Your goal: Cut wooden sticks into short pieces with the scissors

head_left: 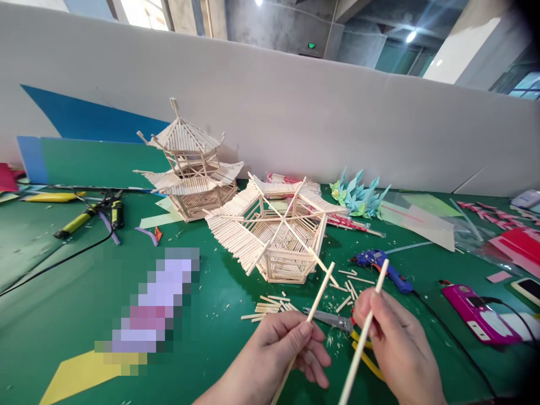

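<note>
My left hand pinches a thin wooden stick between thumb and fingers; the stick slants up towards a half-built stick model. In my right hand a second wooden stick is gripped, and it runs from the bottom edge up past my fingers. Both hands hover over the green table in front of the model. Under my hands lie scissors with yellow handles and several short cut stick pieces.
A finished stick pagoda stands behind the model. A blue glue gun and a pink device lie at right. Green paper cranes, coloured paper sheets, yellow-handled tools and a black cable lie around. A white partition wall backs the table.
</note>
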The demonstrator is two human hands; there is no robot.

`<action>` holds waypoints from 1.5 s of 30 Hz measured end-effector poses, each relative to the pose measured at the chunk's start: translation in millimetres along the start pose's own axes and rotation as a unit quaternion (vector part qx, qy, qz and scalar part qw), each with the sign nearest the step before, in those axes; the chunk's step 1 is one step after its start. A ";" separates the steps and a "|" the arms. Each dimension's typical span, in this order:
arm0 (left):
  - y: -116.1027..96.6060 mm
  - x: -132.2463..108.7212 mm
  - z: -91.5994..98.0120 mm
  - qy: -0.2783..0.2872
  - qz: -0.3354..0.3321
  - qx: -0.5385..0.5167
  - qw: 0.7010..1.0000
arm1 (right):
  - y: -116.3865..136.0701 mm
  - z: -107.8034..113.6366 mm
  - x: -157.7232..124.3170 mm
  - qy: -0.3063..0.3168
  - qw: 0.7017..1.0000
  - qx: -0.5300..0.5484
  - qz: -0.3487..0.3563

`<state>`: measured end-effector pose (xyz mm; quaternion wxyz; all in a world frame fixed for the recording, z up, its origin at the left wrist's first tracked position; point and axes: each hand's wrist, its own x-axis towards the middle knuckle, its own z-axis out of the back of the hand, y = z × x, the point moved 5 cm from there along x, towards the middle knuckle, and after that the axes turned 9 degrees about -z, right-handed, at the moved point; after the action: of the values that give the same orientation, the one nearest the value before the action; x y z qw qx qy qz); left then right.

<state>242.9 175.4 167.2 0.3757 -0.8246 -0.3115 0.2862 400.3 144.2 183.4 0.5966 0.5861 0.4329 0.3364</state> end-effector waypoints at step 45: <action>2.8 -42.4 32.2 -0.076 -0.049 0.251 0.964 | 11.5 -17.1 -18.2 0.007 0.976 -0.206 0.076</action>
<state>193.7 157.2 157.2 0.5597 -0.6632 -0.2969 0.3984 378.6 135.6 198.1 0.6744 0.4796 0.3127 0.4663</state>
